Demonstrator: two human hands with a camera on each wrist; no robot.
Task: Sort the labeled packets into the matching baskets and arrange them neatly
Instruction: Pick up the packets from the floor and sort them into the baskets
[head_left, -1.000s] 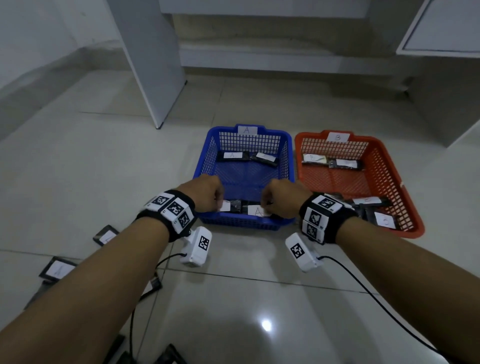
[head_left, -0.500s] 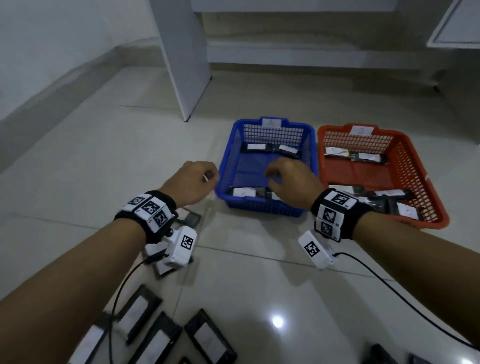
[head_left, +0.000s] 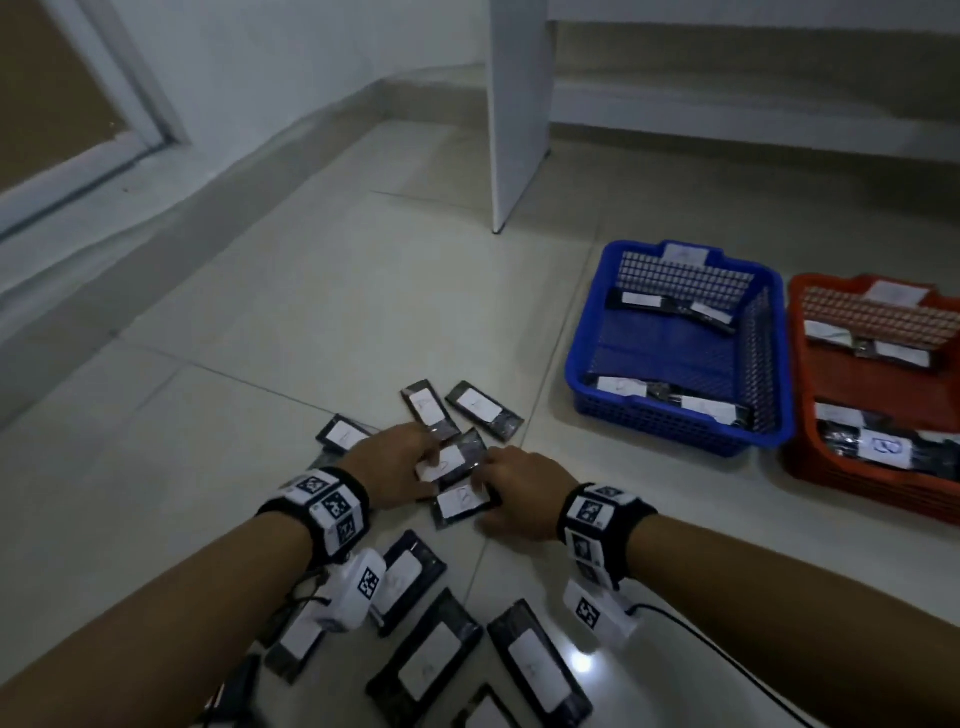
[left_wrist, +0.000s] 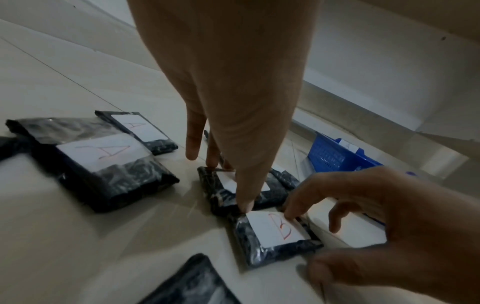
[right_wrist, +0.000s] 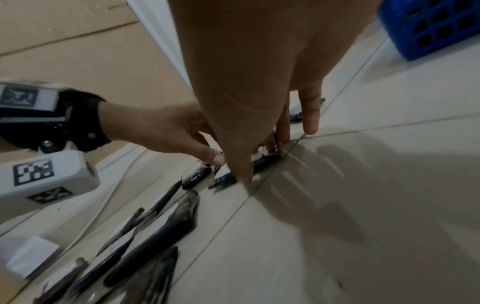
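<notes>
Black packets with white labels lie scattered on the tiled floor. My left hand (head_left: 428, 470) pinches one packet (head_left: 457, 457) between fingers and thumb; in the left wrist view the thumb (left_wrist: 244, 203) hides its letter. My right hand (head_left: 485, 501) grips the packet marked B (left_wrist: 270, 232) just beside it, index finger on the label and thumb at the near corner. Both packets still rest on the floor. To the right stand the blue basket (head_left: 670, 421) and the orange basket (head_left: 857, 499), each holding a few packets.
Several more packets lie near my forearms (head_left: 431, 660) and beyond my hands (head_left: 483, 410); two to the left read A (left_wrist: 103, 154). A white panel (head_left: 519, 130) stands upright behind, a wall runs along the left, and a cable (head_left: 727, 654) trails from my right wrist.
Both hands have left the front of the blue basket and come down to the left onto the packets on the floor. The view has swung left with them.
</notes>
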